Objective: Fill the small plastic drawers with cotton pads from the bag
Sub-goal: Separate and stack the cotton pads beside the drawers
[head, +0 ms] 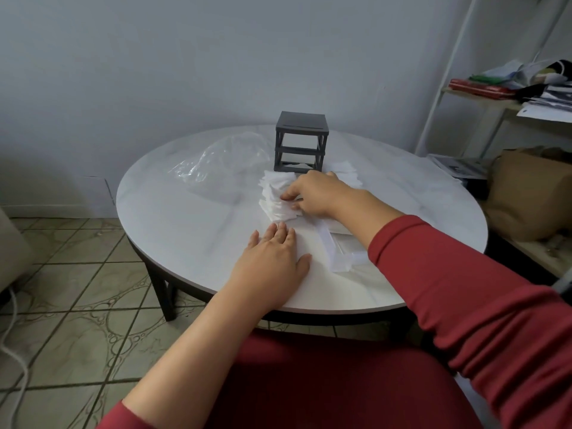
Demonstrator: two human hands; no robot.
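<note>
Two hands are at work on the table (173,212) — a stack of cotton pads (276,198) is pinched by the right hand (312,195), apparently for gathering, before the empty drawer frame (300,140), while the left hand (274,258) lies flat and open — seemingly steadying a white drawer (340,252).

One head-worn camera looks forward and down, close over the round table (173,212).

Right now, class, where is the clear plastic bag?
In the head view, the clear plastic bag lies crumpled on the white table, far left, beside the grey drawer frame.
</note>
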